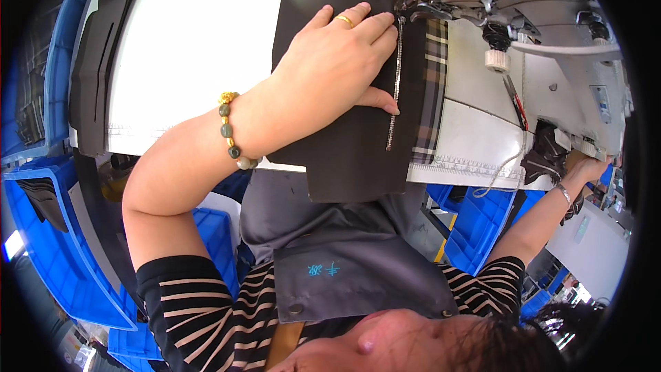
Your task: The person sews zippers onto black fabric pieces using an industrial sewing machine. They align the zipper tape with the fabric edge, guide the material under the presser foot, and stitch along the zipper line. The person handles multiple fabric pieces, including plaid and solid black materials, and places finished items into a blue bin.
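A black fabric piece [358, 162] lies on the white sewing machine table, its near end hanging over the front edge. Along its right side runs a zipper [398, 72] with silvery teeth. My left hand [341, 55] rests flat on the fabric, fingers apart, with the thumb touching the zipper. Plaid cloth [432, 89] shows beneath the fabric's right edge. The sewing machine's foot area [406, 12] is at the zipper's far end. Far to the right, my right hand [589, 167] is at the machine's right end; its fingers are mostly hidden.
A stack of black pieces [100, 76] lies at the table's left end. Blue bins [76, 262] stand left of and below the table. Red-and-black snips [516, 105] lie right of the plaid cloth. A loose grey cord [506, 165] trails near the front edge.
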### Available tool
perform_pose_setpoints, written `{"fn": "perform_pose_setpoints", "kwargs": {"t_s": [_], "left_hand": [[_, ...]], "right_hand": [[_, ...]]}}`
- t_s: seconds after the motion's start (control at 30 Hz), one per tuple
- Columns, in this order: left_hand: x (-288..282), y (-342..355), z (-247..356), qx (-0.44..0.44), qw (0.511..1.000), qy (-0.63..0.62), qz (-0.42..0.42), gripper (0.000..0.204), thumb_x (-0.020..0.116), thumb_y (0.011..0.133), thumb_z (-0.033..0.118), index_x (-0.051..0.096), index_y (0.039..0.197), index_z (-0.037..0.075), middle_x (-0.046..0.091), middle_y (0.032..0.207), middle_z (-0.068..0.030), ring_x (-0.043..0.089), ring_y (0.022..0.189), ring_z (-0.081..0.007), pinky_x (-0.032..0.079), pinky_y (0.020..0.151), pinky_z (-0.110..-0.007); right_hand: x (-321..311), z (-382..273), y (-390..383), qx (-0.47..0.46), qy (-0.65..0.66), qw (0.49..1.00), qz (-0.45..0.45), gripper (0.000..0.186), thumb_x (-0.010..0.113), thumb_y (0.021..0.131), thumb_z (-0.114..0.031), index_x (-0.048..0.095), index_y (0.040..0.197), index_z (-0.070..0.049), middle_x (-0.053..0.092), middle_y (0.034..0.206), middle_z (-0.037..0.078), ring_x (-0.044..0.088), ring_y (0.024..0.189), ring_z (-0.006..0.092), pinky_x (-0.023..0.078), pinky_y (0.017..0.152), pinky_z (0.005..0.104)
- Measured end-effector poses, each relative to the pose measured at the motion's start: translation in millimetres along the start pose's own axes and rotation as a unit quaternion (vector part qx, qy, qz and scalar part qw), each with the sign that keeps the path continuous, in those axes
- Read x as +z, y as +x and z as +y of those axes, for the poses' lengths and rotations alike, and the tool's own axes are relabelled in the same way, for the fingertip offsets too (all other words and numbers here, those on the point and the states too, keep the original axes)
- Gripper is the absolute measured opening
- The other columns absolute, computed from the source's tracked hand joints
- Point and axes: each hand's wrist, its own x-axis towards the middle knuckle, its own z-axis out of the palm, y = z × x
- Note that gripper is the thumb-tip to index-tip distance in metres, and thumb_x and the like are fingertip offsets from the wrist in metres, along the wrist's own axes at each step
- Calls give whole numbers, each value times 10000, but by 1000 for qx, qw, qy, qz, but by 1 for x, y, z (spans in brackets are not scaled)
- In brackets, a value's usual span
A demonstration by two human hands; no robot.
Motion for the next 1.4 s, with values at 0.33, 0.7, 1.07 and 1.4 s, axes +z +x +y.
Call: {"fn": "perform_pose_setpoints", "kwargs": {"t_s": [0.33,0.7,1.07,1.4], "left_hand": [[-7,-1,3,-6,1000,10,-10,880,771,800,605,609,1439,22,594,1509,-103,529,1436,-342,452,1176,-510],[-11,3,0,21,1000,20,-2,846,811,754,589,658,1378,38,643,1442,-111,583,1385,-339,467,1143,-516],[-14,5,1,21,999,23,-10,858,821,736,594,659,1376,47,654,1401,-98,603,1349,-330,461,1141,-531],[-16,6,-1,20,999,40,-25,844,794,766,601,652,1397,58,648,1417,-82,590,1353,-298,450,1149,-525]], "right_hand": [[76,-145,-163,-316,-205,923,71,364,538,1099,-236,724,1086,77,754,1115,215,742,977,301,617,871,392],[258,-266,-367,-413,-70,713,-562,612,837,809,-424,709,1279,-54,679,1409,93,632,1147,324,519,1029,428],[256,-262,-373,-398,-61,718,-567,649,838,800,-436,712,1302,-44,700,1381,72,609,1099,292,523,1013,408],[261,-263,-337,-265,-48,833,-483,289,797,904,-268,801,1121,-78,787,1017,71,701,868,260,541,833,371]]}}
